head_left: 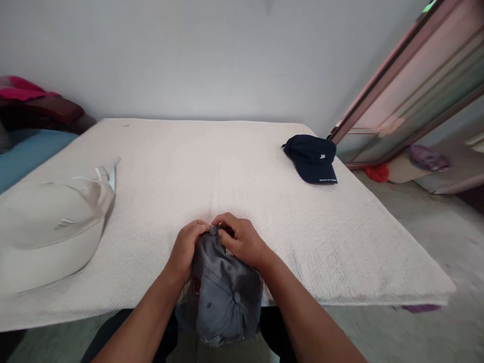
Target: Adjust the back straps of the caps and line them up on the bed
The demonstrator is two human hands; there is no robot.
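A worn grey baseball cap (221, 302) hangs over the table's near edge, its button and crown facing up and its frayed brim toward me. My left hand (187, 244) grips the cap's back edge on the left, fingers closed near the strap. On the other side of the strap opening, my right hand (242, 239) pinches the cap's back strap (214, 230) between thumb and fingers. My fingertips nearly meet there, and they partly cover the strap.
A navy cap (310, 156) lies at the back right of the cloth-covered table (170, 166). At the left sits a large cream cap (49, 232) with a pale strap. A wall stands behind, and a glass sliding door (408, 101) is to the right.
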